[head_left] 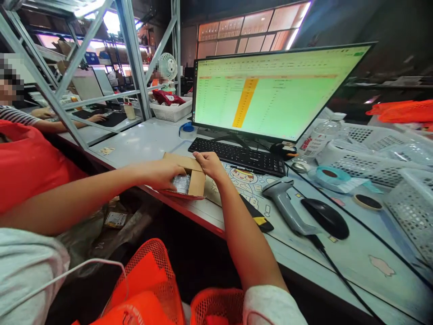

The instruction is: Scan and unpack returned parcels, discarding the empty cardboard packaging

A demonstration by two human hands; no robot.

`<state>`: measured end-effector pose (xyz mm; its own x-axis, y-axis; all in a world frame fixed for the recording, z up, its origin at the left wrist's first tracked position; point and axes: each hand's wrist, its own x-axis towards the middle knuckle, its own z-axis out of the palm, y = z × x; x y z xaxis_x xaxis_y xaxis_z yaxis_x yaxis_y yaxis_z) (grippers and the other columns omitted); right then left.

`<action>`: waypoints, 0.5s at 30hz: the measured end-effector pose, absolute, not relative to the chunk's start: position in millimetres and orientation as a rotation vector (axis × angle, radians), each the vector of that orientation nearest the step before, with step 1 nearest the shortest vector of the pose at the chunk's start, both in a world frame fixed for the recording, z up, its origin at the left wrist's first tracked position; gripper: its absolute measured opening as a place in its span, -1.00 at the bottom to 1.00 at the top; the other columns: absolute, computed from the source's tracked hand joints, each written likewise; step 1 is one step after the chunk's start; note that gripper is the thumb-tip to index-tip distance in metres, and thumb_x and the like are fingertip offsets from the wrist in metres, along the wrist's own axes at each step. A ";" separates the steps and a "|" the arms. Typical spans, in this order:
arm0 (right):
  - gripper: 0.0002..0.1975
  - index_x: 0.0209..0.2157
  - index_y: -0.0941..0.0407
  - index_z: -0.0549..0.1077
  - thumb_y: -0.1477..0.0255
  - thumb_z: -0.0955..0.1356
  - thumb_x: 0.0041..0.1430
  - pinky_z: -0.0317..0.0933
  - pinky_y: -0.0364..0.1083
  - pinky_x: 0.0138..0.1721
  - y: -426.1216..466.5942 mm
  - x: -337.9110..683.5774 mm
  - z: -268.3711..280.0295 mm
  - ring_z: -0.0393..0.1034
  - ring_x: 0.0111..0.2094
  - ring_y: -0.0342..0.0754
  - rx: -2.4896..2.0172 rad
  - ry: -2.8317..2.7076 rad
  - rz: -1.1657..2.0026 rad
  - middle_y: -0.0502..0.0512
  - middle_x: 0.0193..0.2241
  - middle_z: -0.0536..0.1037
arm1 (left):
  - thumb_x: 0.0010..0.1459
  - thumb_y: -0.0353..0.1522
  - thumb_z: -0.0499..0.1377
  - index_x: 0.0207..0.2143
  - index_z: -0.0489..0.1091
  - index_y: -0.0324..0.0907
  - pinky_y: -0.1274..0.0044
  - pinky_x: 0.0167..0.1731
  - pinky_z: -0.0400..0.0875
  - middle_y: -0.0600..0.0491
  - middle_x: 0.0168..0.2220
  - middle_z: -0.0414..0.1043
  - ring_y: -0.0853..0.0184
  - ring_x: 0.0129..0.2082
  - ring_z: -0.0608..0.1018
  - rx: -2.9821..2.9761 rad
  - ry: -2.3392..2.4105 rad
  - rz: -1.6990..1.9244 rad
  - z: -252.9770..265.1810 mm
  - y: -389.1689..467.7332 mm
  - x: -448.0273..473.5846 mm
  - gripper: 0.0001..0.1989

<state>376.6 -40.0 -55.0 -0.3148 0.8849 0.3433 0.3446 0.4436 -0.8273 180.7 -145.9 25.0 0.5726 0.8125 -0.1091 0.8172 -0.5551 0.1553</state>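
A small cardboard box (196, 183) stands opened at the front edge of the desk. Inside it sits something in clear, shiny plastic wrap (181, 183); its kind cannot be made out. My left hand (165, 174) lies over the box's left side, fingers curled over the edge and reaching in beside the wrapped thing. With thumb up, my right hand (210, 165) grips the box at its far right corner. A keyboard (237, 155) lies just behind the box. To the right of my right forearm, a grey barcode scanner (287, 205) rests on the desk mat.
A monitor (270, 99) showing a spreadsheet stands behind the keyboard. Rightward are a black mouse (324, 218), cables, tape rolls (329, 175), a plastic bottle (321, 135) and white baskets (365, 155). A black-and-yellow cutter (260, 220) lies near my forearm. Another person (30, 153) sits left, past the metal frame (131, 58).
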 end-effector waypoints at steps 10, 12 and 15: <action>-0.26 -0.48 0.12 0.36 -0.35 0.29 0.00 0.17 -0.14 -0.39 -36.0 380.7 -67.3 0.25 -0.43 -0.11 -0.818 -1.593 1.211 0.00 -0.51 0.37 | -0.15 -0.32 0.36 -0.29 0.58 -0.17 0.35 -0.24 0.43 -0.16 -0.27 0.60 0.01 -0.32 0.59 2.747 1.462 -0.342 22.5 -106.7 199.0 -0.71; -0.22 -0.31 0.13 0.48 -0.37 0.29 -0.01 0.29 -0.08 -0.21 -33.0 385.5 -70.9 0.40 -0.26 -0.01 -0.718 -1.579 1.376 0.10 -0.33 0.53 | -0.10 -0.20 0.35 -0.24 0.58 -0.18 0.34 -0.25 0.43 -0.18 -0.25 0.60 0.00 -0.30 0.59 2.760 1.481 -0.305 26.0 -102.4 188.1 -0.65; -0.17 -0.04 0.10 0.52 -0.35 0.30 0.03 0.27 0.03 0.05 -30.3 394.3 -74.5 0.40 0.05 0.11 -0.625 -1.576 1.490 0.22 0.02 0.55 | -0.01 -0.07 0.27 -0.19 0.58 -0.21 0.36 -0.22 0.43 -0.09 -0.25 0.59 0.05 -0.28 0.58 2.599 1.489 0.055 22.6 -90.1 159.7 -0.55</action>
<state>394.3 -30.3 -74.5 -0.5082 0.8268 0.2411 -0.1948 0.1623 -0.9673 159.7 -90.1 22.6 0.5078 0.8605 -0.0407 0.8552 -0.4978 0.1441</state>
